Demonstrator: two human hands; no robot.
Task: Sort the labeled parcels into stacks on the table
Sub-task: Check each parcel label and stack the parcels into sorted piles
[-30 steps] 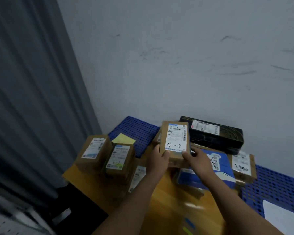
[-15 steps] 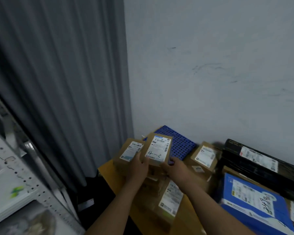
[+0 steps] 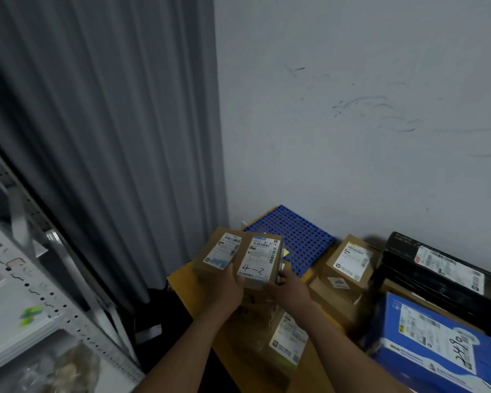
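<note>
My left hand (image 3: 229,285) and right hand (image 3: 291,287) grip the "4-3" parcel (image 3: 260,260) by its near corners, fingers curled, arms reaching fwd; it's over parcels at the table's (image 3: 182,282) left end.

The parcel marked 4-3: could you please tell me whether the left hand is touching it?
Touching. The head view shows the left hand gripping the parcel marked 4-3 at its lower left edge, the right hand at its lower right.

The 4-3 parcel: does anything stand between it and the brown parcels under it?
Nothing visible. The left hand and right hand hold the 4-3 parcel by its near edge over the brown parcels; a labelled parcel lies close on its left.
</note>
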